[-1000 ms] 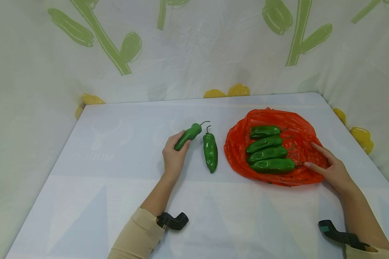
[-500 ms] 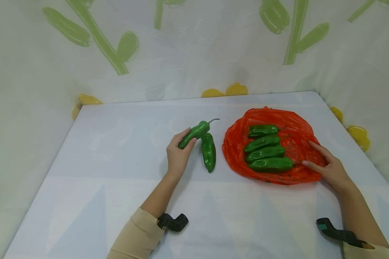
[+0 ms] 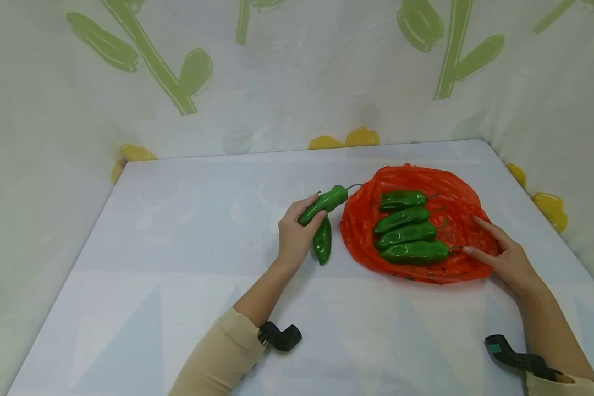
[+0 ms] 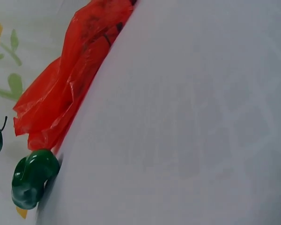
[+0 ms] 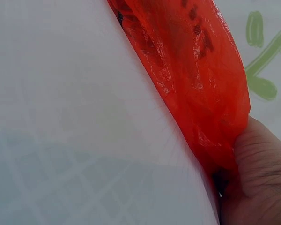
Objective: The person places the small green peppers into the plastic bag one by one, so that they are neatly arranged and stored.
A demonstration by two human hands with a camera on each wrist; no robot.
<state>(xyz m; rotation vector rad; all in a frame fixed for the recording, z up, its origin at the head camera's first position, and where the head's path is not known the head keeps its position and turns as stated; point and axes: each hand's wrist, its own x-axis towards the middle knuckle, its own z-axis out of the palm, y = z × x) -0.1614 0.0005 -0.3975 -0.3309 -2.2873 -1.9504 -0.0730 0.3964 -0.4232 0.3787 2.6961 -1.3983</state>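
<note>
My left hand (image 3: 295,234) pinches a green pepper (image 3: 328,202) by its lower end, with the curved stem pointing right toward the red plastic bag (image 3: 355,234). Beneath it, a second green pepper (image 3: 322,246) lies on the table, partly covered from the head view; the left wrist view shows this lying pepper (image 4: 35,178) close to the bag. Several green peppers (image 3: 416,252) lie side by side inside the opened bag, stems to the right. At the bag's right side, my right hand (image 3: 513,265) holds the rim, its thumb (image 5: 260,152) over the edge.
The white table (image 3: 188,308) carries pale blue triangles and faint prints. Behind it hangs a light curtain (image 3: 287,82) with green and yellow plant shapes. A black wrist device (image 3: 282,336) sits on the left forearm, another (image 3: 520,360) on the right.
My left hand has carried the pepper rightward, from left of the lying pepper to above it, so its stem now reaches the bag's left edge. The right hand stays at the bag.
</note>
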